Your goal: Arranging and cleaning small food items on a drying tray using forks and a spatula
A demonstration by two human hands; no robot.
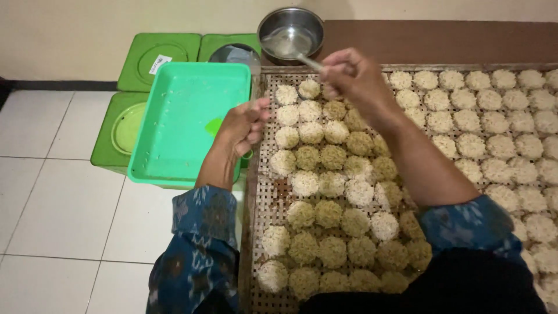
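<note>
Spoon [302,56]: gripped in closed right hand [354,78], raised over far edge of woven rack [264,192]; spoon bowl sits at rim of steel bowl [290,30]. Left hand [247,125]: fingers curled, holding right rim of green tray [186,116]; tray rests on green bins [151,58], just beside rack. Rack covered with rows of round noodle cakes [325,174], pale and yellowish. Rack on brown surface [436,40]. White tile floor [58,192] at left.

Three green lidded bins [160,55] stand on the white tiled floor [52,203] against a cream wall [87,23].
</note>
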